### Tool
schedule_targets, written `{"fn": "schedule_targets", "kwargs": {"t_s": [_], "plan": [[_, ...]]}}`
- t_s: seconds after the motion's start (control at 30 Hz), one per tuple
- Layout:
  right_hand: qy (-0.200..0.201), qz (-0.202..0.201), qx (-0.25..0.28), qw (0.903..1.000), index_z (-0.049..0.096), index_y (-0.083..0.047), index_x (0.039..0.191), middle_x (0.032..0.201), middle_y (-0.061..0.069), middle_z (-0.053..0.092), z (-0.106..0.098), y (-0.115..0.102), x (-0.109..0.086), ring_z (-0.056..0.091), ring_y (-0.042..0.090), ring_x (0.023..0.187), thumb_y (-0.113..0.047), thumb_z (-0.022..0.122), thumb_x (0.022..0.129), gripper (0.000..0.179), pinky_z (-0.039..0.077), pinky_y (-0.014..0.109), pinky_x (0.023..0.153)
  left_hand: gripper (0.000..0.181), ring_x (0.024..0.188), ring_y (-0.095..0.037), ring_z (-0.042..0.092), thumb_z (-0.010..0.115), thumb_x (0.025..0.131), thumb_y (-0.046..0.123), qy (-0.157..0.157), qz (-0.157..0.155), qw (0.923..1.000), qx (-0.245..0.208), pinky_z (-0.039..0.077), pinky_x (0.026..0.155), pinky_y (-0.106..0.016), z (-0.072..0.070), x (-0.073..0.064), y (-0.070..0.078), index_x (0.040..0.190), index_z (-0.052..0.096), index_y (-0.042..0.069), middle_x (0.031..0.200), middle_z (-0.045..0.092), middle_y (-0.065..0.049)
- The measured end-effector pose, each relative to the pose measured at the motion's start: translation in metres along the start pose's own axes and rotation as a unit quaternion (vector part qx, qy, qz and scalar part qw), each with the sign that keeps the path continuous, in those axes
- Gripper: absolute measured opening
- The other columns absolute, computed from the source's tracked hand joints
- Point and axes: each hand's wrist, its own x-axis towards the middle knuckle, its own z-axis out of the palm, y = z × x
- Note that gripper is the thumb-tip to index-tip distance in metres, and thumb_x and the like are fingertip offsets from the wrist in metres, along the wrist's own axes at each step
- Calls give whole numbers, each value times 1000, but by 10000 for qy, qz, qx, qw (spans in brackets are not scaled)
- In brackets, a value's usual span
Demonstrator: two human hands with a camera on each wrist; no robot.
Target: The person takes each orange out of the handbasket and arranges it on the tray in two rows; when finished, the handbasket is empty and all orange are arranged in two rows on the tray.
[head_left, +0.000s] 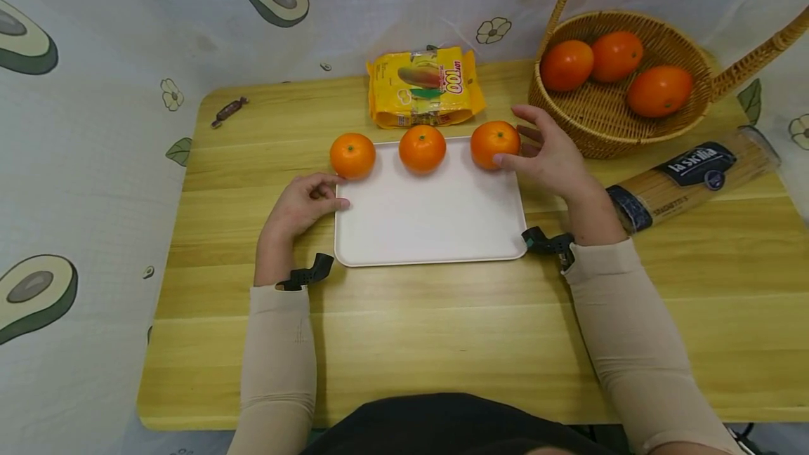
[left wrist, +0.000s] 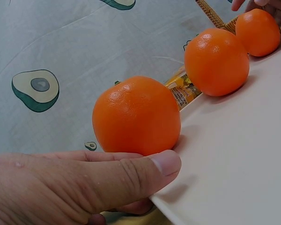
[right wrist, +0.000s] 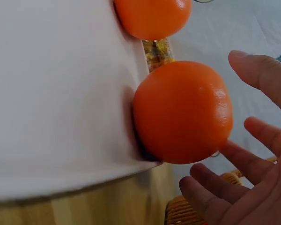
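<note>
Along the far edge of the white tray [head_left: 430, 223] sit the left orange [head_left: 352, 156], the middle orange [head_left: 422, 149] and the right orange [head_left: 496, 144]. My left hand [head_left: 305, 202] pinches the tray's left rim near the far corner, thumb on top, just beside the left orange. In the left wrist view, that thumb [left wrist: 166, 163] lies in front of the orange [left wrist: 136, 115]; the other fingers are partly hidden. My right hand [head_left: 553, 153] is at the right orange's outer side, its fingers spread and loosely bent around the fruit [right wrist: 182, 112] without gripping it.
Behind the tray lies a yellow snack packet [head_left: 426, 86]. A wicker basket [head_left: 607, 135] with three orange-red fruits stands at the back right, close to my right hand. A spaghetti pack [head_left: 695, 174] lies right of my right wrist. A wrapped candy [head_left: 229, 111] rests back left.
</note>
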Motion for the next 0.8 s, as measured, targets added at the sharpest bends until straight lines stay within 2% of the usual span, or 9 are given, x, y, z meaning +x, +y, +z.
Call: {"fn": "schedule_targets", "kwargs": {"t_s": [0.23, 0.43, 0.6, 0.8], "plan": [[272, -289, -221, 9990, 33, -26, 159, 166, 5, 32, -8, -19, -12, 35, 32, 152, -23, 80, 90, 84, 33, 53, 121, 41, 83, -23, 52, 83, 87, 24, 30, 35, 10000, 0, 42, 74, -27, 0, 0, 0, 123, 71, 10, 89, 63, -7], [546, -697, -805, 9928, 39, -20, 157, 160, 11, 39, -21, -27, -26, 42, 37, 145, -25, 82, 88, 81, 36, 56, 118, 42, 84, -23, 52, 83, 87, 25, -14, 42, 10000, -16, 42, 73, -26, 1, 0, -3, 124, 71, 9, 90, 64, -7], [566, -860, -1614, 9815, 40, -14, 156, 163, 12, 36, -51, -21, -27, 37, 39, 147, -27, 79, 90, 78, 36, 61, 116, 42, 85, -23, 53, 83, 87, 27, 1, 12, 10000, 25, 43, 75, -27, 1, -1, -2, 124, 71, 11, 91, 65, -7], [389, -774, -2800, 9561, 37, -6, 157, 165, 24, 28, -107, -12, -26, 25, 49, 151, -34, 72, 95, 76, 19, 68, 120, 43, 86, -24, 53, 83, 88, 28, -36, -30, 10000, 33, 43, 76, -29, 1, -1, 1, 125, 71, 10, 92, 65, -8]]}}
